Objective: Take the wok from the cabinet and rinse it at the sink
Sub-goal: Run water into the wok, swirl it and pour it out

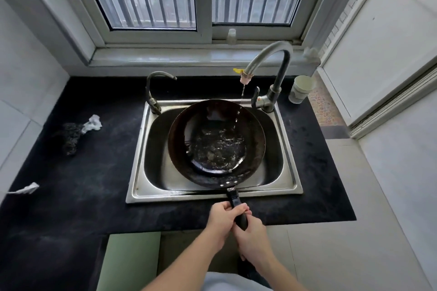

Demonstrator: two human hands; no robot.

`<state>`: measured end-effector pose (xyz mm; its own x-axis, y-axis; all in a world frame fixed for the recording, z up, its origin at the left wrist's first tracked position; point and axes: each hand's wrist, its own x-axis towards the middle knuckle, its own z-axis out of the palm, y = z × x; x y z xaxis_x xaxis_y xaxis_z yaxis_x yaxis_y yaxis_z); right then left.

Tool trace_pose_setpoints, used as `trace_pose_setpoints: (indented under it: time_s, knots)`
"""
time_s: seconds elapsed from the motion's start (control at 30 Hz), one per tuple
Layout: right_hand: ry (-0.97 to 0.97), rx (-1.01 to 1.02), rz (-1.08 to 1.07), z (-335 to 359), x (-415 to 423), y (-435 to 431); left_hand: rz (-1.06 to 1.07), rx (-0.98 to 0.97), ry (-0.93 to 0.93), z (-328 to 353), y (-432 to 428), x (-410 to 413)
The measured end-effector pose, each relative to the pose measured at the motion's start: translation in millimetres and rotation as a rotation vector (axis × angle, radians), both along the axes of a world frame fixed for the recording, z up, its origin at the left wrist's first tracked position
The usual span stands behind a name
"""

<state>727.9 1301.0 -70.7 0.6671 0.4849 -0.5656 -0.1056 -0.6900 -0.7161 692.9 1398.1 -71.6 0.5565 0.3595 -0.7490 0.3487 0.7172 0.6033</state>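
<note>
A dark round wok hangs over the steel sink, with water pooled in its bottom. A thin stream runs from the curved tap onto the wok's far right wall. Its black handle points toward me over the sink's front rim. My left hand is wrapped around the handle from the left. My right hand grips the handle's end just behind it, the two hands touching.
A second small tap stands at the sink's back left. A white cup sits right of the big tap. A dark scrubber and crumpled paper lie on the black counter at left. A green cabinet front is below.
</note>
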Motion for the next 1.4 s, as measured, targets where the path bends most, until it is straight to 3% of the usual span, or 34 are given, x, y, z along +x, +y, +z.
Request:
trace_pose_setpoints:
  time_s: [0.2,0.6,1.13,1.4]
  knots:
    - [-0.083,0.019,0.073,4.9,1.8,-11.1,0.043,-0.154,-0.108,5.3,5.1,1.0]
    - [0.187,0.097,-0.064,21.3,-9.3,-17.3,0.031,-0.119,-0.139,3.9,-2.2,-9.2]
    - [0.205,0.132,0.084,26.5,-0.2,-0.8,0.106,-0.018,-0.112,11.6,12.5,-17.3]
    - [0.233,0.116,0.021,22.3,7.7,-14.1,0.067,-0.047,-0.099,1.9,0.5,-2.2]
